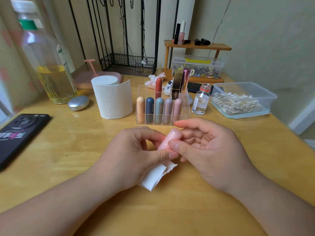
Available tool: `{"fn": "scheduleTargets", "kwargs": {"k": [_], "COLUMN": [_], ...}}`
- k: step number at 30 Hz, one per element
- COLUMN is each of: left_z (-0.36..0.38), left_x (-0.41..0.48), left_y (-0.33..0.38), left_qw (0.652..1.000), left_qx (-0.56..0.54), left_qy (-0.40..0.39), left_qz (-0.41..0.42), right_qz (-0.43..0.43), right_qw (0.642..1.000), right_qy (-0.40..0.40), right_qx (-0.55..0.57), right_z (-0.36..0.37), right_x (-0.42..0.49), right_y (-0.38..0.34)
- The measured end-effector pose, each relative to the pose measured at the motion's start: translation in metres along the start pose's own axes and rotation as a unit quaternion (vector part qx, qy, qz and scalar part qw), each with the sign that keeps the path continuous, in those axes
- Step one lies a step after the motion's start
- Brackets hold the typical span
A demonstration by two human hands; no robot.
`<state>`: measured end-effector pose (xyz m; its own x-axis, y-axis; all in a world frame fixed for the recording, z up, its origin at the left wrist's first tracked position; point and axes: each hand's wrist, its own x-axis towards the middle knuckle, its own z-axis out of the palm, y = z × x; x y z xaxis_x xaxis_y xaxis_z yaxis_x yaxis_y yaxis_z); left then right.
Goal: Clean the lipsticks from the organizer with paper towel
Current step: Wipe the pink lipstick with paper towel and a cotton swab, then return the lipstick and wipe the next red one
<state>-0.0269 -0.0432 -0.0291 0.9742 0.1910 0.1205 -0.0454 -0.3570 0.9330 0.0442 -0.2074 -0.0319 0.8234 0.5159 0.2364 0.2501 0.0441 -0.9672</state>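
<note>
A pale pink lipstick (168,139) is held between both hands just above the wooden table, in front of the clear acrylic organizer (185,106). My left hand (134,155) grips its lower end and also holds a folded piece of white paper towel (156,176) under the palm. My right hand (206,149) pinches the tube with thumb and curled fingers. The organizer holds several lipsticks: a front row of pastel capsules (159,109) and taller red (158,87), black-gold (177,84) and metallic pink (185,79) tubes behind.
A paper towel roll (112,97) stands left of the organizer. A phone (18,133) lies at far left, with an oil bottle (49,65) behind it. A small glass bottle (201,101) and a tub of cotton swabs (242,101) sit right. A wooden shelf (197,46) stands at the back.
</note>
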Motion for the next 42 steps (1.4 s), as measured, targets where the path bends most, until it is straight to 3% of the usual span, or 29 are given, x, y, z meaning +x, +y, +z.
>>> {"fn": "scheduleTargets", "kwargs": {"k": [6,13,21,24,26,27,29,31,33,37,42], "left_z": [0.001,-0.006,-0.01,-0.018,-0.023,-0.026,-0.03,-0.034,-0.035,-0.03,-0.024], "left_x": [0.0,0.003,0.012,0.021,0.023,0.024,0.023,0.023,0.027,0.03,0.028], "left_y": [0.0,0.0,-0.012,-0.022,-0.02,-0.018,-0.008,-0.002,-0.007,-0.023,-0.029], "left_qw": [0.994,0.983,0.991,0.998,0.996,0.983,0.914,0.874,0.882,0.932,0.97], "left_qx": [0.081,0.132,0.111,0.047,-0.067,-0.167,-0.381,-0.465,-0.455,-0.34,-0.222], "left_qy": [0.071,0.089,0.048,0.046,0.039,0.024,-0.041,-0.084,-0.063,-0.017,0.037], "left_qz": [0.028,0.09,0.051,-0.002,-0.045,-0.073,-0.132,-0.116,-0.111,-0.121,-0.093], "right_qz": [-0.005,-0.006,0.01,-0.035,-0.088,-0.111,-0.138,-0.133,-0.122,-0.097,-0.086], "right_qw": [0.999,0.992,0.972,0.96,0.953,0.948,0.937,0.926,0.91,0.886,0.866], "right_qy": [0.033,0.036,-0.065,-0.045,-0.008,0.004,0.006,-0.011,-0.034,-0.06,-0.087], "right_qx": [-0.042,-0.12,-0.224,-0.273,-0.29,-0.297,-0.32,-0.353,-0.394,-0.449,-0.484], "right_z": [0.015,0.022,0.016,0.008,0.0,-0.004,-0.009,-0.012,-0.011,-0.017,-0.022], "right_x": [0.002,0.01,0.03,0.054,0.084,0.101,0.133,0.158,0.173,0.185,0.191], "right_y": [-0.006,-0.012,-0.025,-0.048,-0.067,-0.076,-0.084,-0.081,-0.072,-0.052,-0.044]}}
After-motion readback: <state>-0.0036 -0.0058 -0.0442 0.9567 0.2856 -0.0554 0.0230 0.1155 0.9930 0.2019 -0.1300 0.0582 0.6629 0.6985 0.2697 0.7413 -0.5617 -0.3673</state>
